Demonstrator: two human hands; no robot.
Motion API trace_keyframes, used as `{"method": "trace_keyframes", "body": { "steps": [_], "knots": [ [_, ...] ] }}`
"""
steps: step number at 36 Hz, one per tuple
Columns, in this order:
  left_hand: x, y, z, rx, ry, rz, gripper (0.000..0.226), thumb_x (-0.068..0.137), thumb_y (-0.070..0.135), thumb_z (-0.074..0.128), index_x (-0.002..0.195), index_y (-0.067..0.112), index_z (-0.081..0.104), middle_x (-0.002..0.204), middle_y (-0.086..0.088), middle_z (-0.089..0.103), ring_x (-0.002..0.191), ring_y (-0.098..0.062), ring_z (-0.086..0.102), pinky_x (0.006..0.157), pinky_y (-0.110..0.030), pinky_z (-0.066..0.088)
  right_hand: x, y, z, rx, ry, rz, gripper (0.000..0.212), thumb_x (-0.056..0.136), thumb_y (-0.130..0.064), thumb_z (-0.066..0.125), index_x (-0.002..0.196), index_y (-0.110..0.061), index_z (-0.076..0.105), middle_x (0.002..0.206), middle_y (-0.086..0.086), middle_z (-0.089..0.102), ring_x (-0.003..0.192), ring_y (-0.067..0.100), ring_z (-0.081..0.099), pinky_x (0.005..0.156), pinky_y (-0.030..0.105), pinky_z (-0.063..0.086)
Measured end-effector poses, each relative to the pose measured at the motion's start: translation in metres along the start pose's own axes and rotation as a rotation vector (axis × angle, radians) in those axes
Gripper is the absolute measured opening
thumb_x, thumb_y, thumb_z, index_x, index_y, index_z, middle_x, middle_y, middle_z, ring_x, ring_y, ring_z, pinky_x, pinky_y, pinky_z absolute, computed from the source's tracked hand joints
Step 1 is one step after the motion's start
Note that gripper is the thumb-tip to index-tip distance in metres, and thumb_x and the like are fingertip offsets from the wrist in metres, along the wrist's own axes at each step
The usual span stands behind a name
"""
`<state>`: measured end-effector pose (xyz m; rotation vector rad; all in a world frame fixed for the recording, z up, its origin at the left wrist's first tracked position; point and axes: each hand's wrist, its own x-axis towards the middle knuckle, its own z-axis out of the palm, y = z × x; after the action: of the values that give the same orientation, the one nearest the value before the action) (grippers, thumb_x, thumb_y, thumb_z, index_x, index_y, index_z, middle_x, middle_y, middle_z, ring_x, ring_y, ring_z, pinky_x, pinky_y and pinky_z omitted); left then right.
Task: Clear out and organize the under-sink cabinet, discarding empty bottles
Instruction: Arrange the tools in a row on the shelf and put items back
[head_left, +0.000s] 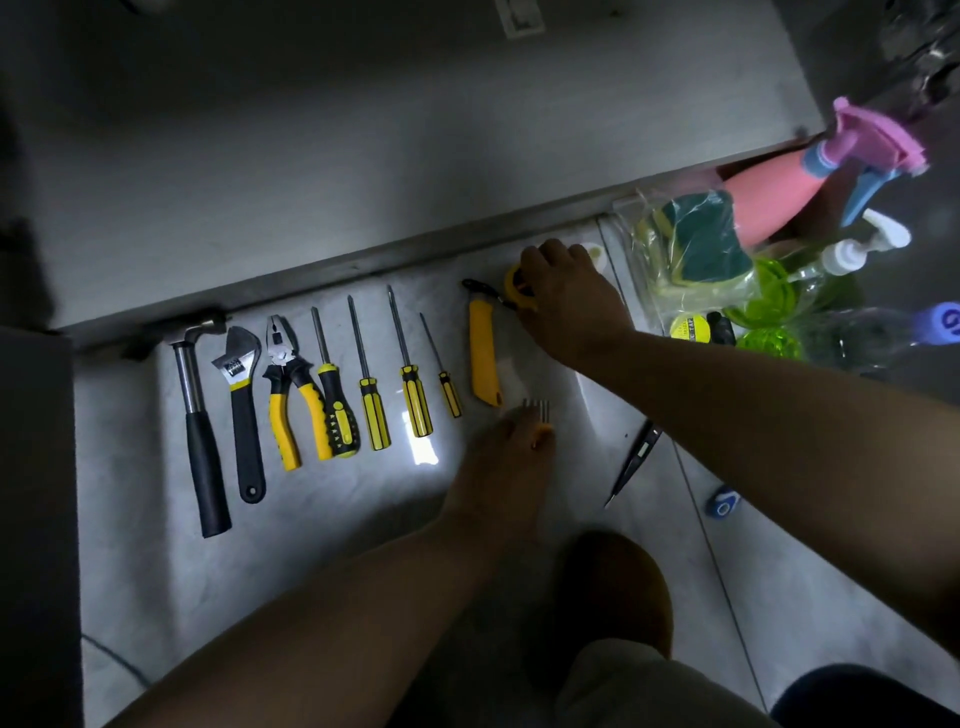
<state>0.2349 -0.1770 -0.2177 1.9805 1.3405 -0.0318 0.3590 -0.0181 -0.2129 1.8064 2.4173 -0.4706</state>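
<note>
The floor (156, 571) is smooth grey tile with a glossy sheen; the cabinet door (363, 130) looks matt grey. The hammer (195, 410) has a polished metal shaft and a matt black rubbery handle, the wrench (241, 405) a bright metal head. The pliers (291, 384) carry yellow and black plastic handles. The screwdrivers (374, 410) pair dull metal shanks with glossy translucent yellow plastic. The utility knife (483, 353) and tape measure (517, 288) are smooth yellow plastic, the hex keys (537, 405) bare metal. The spray bottle (769, 202) is matt pink plastic; a crinkly clear plastic bag (649, 291) holds rough green sponges (696, 239)
</note>
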Motion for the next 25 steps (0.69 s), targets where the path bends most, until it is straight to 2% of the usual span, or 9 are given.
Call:
{"method": "trace_keyframes", "body": {
  "steps": [3,6,8,9,11,14,16,20,25],
  "knots": [
    [0.0,-0.007,0.001,0.07,0.019,0.127,0.046,0.103,0.015,0.047,0.149,0.011,0.044,0.153,-0.012,0.038,0.134,-0.031,0.045,0.106,-0.039,0.047,-0.001,0.002,0.001,0.021,-0.001,0.023,0.045,0.093,-0.022,0.063,0.133,-0.008,0.048,0.134,0.014,0.044,0.118,0.031,0.045,0.082,0.045,0.053],
    [0.0,-0.009,-0.018,0.07,0.216,0.021,0.041,0.099,0.025,0.042,0.138,0.018,0.052,0.141,-0.008,0.048,0.116,-0.03,0.058,0.087,-0.041,0.056,-0.026,-0.003,0.001,0.041,0.1,0.005,0.045,0.089,-0.02,0.064,0.129,-0.003,0.053,0.131,0.02,0.047,0.115,0.034,0.047,0.082,0.047,0.051],
    [0.004,-0.016,-0.031,0.155,0.335,0.021,0.039,0.09,0.019,0.06,0.129,0.021,0.056,0.131,-0.004,0.049,0.105,-0.027,0.061,0.074,-0.037,0.056,-0.053,-0.007,0.007,0.088,0.104,-0.019,0.043,0.087,-0.02,0.065,0.126,-0.004,0.057,0.125,0.02,0.05,0.107,0.036,0.052,0.081,0.048,0.05],
    [0.008,-0.022,-0.037,0.174,0.379,0.018,0.04,0.087,0.018,0.068,0.125,0.024,0.058,0.128,-0.003,0.049,0.105,-0.027,0.059,0.075,-0.037,0.054,-0.069,-0.009,0.011,0.135,0.073,-0.033,0.042,0.086,-0.024,0.067,0.124,-0.006,0.058,0.122,0.018,0.05,0.1,0.035,0.055,0.077,0.047,0.051],
    [0.018,-0.037,-0.045,0.223,0.348,0.021,0.046,0.088,0.018,0.067,0.132,0.025,0.056,0.139,-0.006,0.046,0.121,-0.03,0.051,0.09,-0.041,0.049,-0.099,-0.01,0.022,0.208,-0.022,-0.057,0.051,0.084,-0.037,0.073,0.126,-0.014,0.057,0.119,0.012,0.047,0.09,0.031,0.059,0.071,0.041,0.054],
    [0.028,-0.056,-0.049,0.299,0.225,0.029,0.062,0.093,0.026,0.062,0.152,0.024,0.04,0.163,-0.013,0.024,0.148,-0.035,0.028,0.112,-0.047,0.035,-0.125,0.001,0.033,0.28,-0.168,-0.065,0.073,0.079,-0.046,0.077,0.142,-0.026,0.047,0.131,0.003,0.037,0.104,0.025,0.06,0.079,0.036,0.057],
    [0.032,-0.062,-0.05,0.308,0.169,0.033,0.065,0.096,0.031,0.061,0.156,0.023,0.034,0.168,-0.012,0.013,0.153,-0.034,0.017,0.118,-0.048,0.028,-0.13,0.009,0.037,0.277,-0.203,-0.104,0.081,0.079,-0.044,0.079,0.148,-0.026,0.041,0.14,0.003,0.032,0.114,0.023,0.057,0.086,0.035,0.058],
    [0.035,-0.062,-0.051,0.328,0.134,0.021,0.061,0.097,0.023,0.062,0.153,0.018,0.039,0.165,-0.013,0.019,0.148,-0.036,0.028,0.115,-0.048,0.033,-0.124,0.013,0.043,0.202,-0.208,-0.158,0.072,0.087,-0.036,0.073,0.15,-0.021,0.042,0.145,0.009,0.035,0.124,0.026,0.05,0.093,0.039,0.055],
    [0.033,-0.058,-0.052,0.277,0.134,-0.015,0.053,0.093,0.014,0.063,0.144,0.011,0.047,0.157,-0.019,0.027,0.128,-0.042,0.047,0.102,-0.051,0.048,-0.11,0.006,0.042,0.153,-0.166,-0.218,0.053,0.093,-0.025,0.065,0.142,-0.011,0.053,0.137,0.018,0.046,0.118,0.033,0.052,0.092,0.044,0.051]
  ]
}}
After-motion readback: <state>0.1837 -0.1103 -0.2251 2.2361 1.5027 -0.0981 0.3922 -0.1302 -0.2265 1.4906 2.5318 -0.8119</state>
